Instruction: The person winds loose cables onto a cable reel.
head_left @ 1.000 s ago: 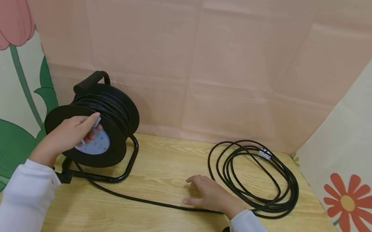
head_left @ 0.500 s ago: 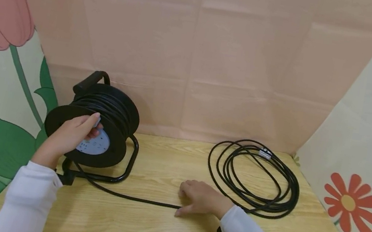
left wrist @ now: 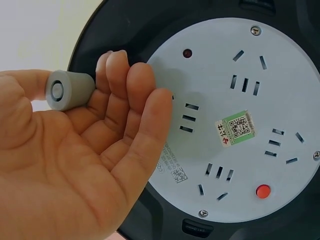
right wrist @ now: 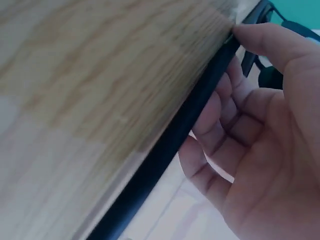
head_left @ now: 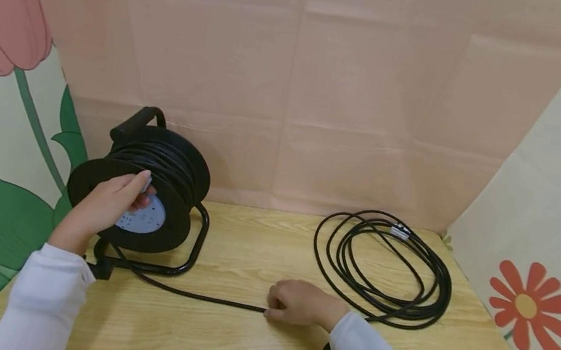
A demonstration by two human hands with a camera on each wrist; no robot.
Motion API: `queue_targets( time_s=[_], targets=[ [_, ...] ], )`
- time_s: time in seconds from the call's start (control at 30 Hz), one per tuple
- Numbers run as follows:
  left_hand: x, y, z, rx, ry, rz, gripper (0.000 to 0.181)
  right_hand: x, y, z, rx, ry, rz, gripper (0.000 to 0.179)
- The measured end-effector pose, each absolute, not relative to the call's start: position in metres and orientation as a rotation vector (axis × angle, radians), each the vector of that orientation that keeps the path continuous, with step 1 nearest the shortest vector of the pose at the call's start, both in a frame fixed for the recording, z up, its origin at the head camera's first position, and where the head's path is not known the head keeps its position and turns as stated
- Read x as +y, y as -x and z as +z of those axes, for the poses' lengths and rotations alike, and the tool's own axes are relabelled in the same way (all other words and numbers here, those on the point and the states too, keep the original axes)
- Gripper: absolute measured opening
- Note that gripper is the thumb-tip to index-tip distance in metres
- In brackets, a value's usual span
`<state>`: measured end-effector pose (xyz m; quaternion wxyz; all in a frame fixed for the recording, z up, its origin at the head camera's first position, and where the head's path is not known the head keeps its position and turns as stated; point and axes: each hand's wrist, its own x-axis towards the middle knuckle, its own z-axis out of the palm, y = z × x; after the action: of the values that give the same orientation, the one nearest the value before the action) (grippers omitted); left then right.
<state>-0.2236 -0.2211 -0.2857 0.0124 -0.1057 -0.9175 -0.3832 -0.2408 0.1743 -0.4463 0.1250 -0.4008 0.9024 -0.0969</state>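
Note:
A black cable reel stands on its tubular frame at the left of the table. My left hand is at its front face, pinching a grey knob between thumb and curled fingers, as the left wrist view shows. From the reel's underside a black cable runs rightward across the tabletop. Mid-table, my right hand pinches that cable; in the right wrist view the thumb and fingertips meet at the dark cable. Part of the cable is hidden beneath the right hand and wrist.
A loose coil of black cable lies at the right of the wooden table, bearing a pale tag. A pink backdrop rises behind. The reel's face carries a pale socket panel.
My right hand has moved a little left and toward me, and its fingers have closed on the cable. The left hand stays at the knob; the reel looks unchanged.

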Motion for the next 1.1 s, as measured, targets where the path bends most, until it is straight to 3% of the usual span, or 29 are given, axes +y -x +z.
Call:
queue_targets(
  time_s=[0.47,1.1],
  targets=[
    [-0.222,0.222,-0.288,-2.886,0.315,-1.155,0.068,0.181,0.236,-0.444,2.710,1.078,-0.528,0.017],
    [-0.224,0.221,-0.291,-2.897,0.305,-1.136,0.075,0.224,0.248,-0.414,2.934,0.922,-0.569,0.028]
  ],
)
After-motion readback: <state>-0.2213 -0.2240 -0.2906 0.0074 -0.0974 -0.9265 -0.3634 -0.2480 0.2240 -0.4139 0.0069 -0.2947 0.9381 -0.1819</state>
